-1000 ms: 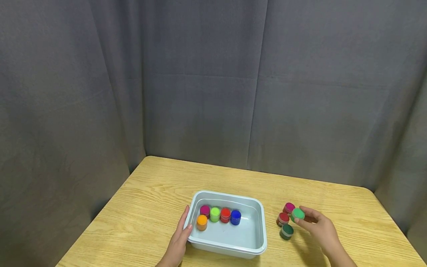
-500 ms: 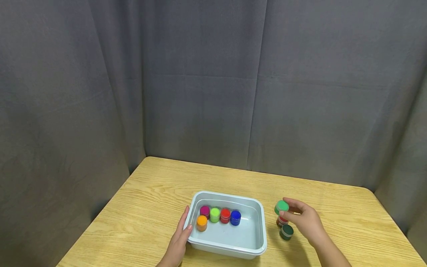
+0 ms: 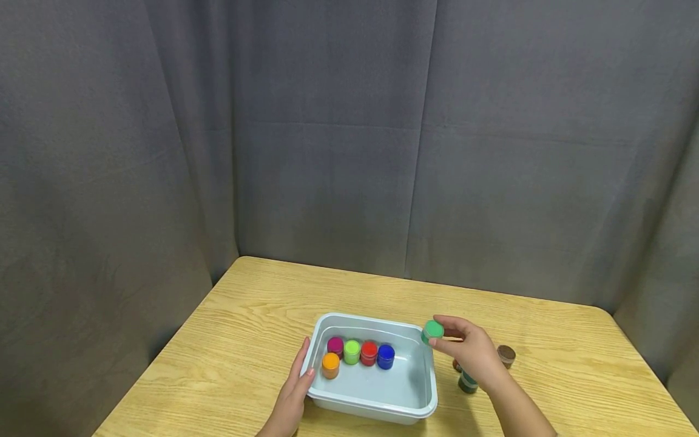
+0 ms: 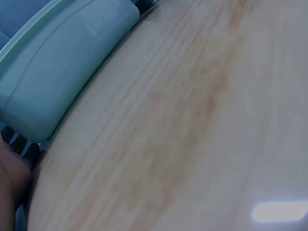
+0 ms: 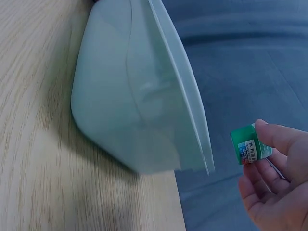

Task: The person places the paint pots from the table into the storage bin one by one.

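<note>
Between my right hand's (image 3: 474, 352) thumb and fingers is a small green-lidded paint jar (image 3: 433, 329), tilted and held over the far right corner of a pale blue plastic tub (image 3: 377, 408). The right wrist view shows the green jar (image 5: 250, 144) with its printed label, beyond the tub's rim. My left hand (image 3: 289, 394) holds the tub's left side, thumb over the rim and fingers along the outside. Inside stand a purple jar (image 3: 335, 346), a lime jar (image 3: 352, 351), a red jar (image 3: 369, 352), a blue jar (image 3: 386, 356) and an orange jar (image 3: 330, 365).
Right of the tub, a dark green jar (image 3: 467, 383) and a red one (image 3: 456, 365) are partly hidden by my right hand. A brown jar (image 3: 506, 356) stands behind my right wrist. Grey curtains (image 3: 338, 152) surround the wooden table (image 3: 229, 340).
My right hand has carried the green jar leftward from the loose jars to the tub's right rim. The brown jar has come into view. My left hand and the tub have stayed put.
</note>
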`<state>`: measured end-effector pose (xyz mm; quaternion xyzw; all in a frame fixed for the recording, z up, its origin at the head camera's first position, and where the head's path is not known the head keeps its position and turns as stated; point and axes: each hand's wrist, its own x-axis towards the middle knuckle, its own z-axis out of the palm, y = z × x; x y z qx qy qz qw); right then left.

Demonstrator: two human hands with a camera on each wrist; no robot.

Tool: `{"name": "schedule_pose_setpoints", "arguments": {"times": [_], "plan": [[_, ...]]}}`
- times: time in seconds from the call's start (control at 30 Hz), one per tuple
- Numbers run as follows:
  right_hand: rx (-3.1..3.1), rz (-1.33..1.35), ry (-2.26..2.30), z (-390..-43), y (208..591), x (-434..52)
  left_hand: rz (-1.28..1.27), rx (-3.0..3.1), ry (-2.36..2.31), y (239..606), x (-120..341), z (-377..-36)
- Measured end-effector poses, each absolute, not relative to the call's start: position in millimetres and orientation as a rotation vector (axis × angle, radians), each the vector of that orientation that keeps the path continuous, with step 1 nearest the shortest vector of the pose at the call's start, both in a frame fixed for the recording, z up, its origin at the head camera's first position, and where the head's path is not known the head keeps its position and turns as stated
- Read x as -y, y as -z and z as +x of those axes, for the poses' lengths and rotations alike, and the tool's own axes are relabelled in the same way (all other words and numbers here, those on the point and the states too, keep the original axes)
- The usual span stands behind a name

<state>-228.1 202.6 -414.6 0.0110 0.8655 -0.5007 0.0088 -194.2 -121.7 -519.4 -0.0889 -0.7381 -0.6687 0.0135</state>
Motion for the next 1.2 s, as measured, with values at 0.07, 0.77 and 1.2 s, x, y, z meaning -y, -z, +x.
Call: {"name": "schedule_pose_setpoints", "arguments": {"times": [0.07,0.77,1.2], "plan": [[-2.702,0.013,1.573,-229.0,414.3,-196.5,-0.283,2.293,2.091,519.4,121.6,-194.4],[-2.586,-0.086,1.605,-239.6,421.5,-130.9,-0.283,2.283,2.091,519.7,121.5,-194.1],[-2.452,-0.269,1.589,-246.6,439.2,-102.2,-0.255,2.307,2.107,519.0,122.1,-193.5]]}}
